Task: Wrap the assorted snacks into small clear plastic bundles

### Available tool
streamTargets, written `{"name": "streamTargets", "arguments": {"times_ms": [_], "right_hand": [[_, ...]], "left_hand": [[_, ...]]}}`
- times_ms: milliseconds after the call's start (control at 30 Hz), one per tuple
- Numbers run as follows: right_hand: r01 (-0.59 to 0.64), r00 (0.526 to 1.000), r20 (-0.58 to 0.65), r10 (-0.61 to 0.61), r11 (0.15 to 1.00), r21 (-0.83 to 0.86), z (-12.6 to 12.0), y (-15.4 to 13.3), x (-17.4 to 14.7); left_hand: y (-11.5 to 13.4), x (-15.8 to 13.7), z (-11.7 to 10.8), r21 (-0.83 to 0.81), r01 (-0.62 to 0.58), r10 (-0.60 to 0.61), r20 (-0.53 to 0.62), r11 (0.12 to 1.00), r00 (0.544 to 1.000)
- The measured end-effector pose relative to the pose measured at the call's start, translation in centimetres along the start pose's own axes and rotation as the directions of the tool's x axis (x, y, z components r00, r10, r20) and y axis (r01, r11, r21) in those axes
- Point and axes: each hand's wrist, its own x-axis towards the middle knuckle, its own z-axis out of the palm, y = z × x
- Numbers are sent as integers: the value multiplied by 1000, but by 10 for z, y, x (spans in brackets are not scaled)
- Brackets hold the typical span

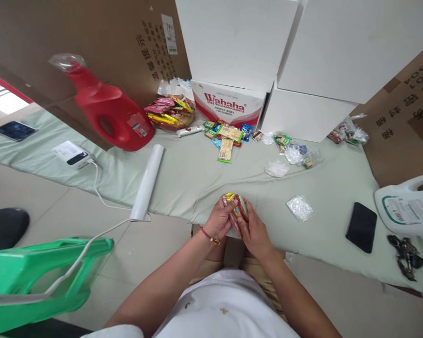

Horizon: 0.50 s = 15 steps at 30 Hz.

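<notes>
At the front edge of the cloth-covered surface, both my hands are closed around a small bundle of wrapped snacks (236,212) in red, yellow and green packaging. My left hand (221,220), with a red cord bracelet at the wrist, grips it from the left, thumb across the front. From the right, my right hand (255,237) holds the same bundle, fingers wrapped on its side. Straight ahead lies a pile of colourful snack packets (229,134). To the right of the hands rests a flat clear plastic bag (299,208), with another crumpled clear bag (277,168) farther back.
A bowl of snacks (171,117) and a red jug (109,110) stand back left, beside a white roll (147,183). White boxes (306,112) line the back. At right are bagged snacks (348,130), a black phone (362,227), keys (405,256) and a white jug (407,211).
</notes>
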Motion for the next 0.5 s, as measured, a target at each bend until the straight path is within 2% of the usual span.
{"name": "streamTargets", "arguments": {"times_ms": [67,167,233,267,300,333,400,433,500], "right_hand": [[-31,999,30,31,999,13,-4,-2,-4],[-158,987,25,157,984,78,-24,-6,-11],[-244,967,-54,249,966,82,-53,-4,-13],[-279,950,-130,283,959,50,-74,0,-13],[-313,928,-215,305,950,-1,-97,5,-12],[-339,898,-324,296,937,-83,-124,13,-10],[-383,870,-424,253,887,-258,-182,34,-2],[-403,868,-430,250,859,-315,-210,47,3],[-506,844,-394,363,783,-362,-261,72,20]], "left_hand": [[-7,-2,4,45,20,-21,21,999,1000],[-9,-4,7,253,-21,-3,96,967,995],[-3,0,3,481,-128,69,138,867,988],[3,4,-2,611,-198,133,151,767,980],[11,10,-10,736,-268,216,168,622,962],[19,16,-20,838,-329,316,200,436,928],[36,30,-43,915,-400,478,330,50,814],[44,37,-55,911,-399,484,397,-103,780],[56,48,-75,872,-373,446,484,-317,752]]}}
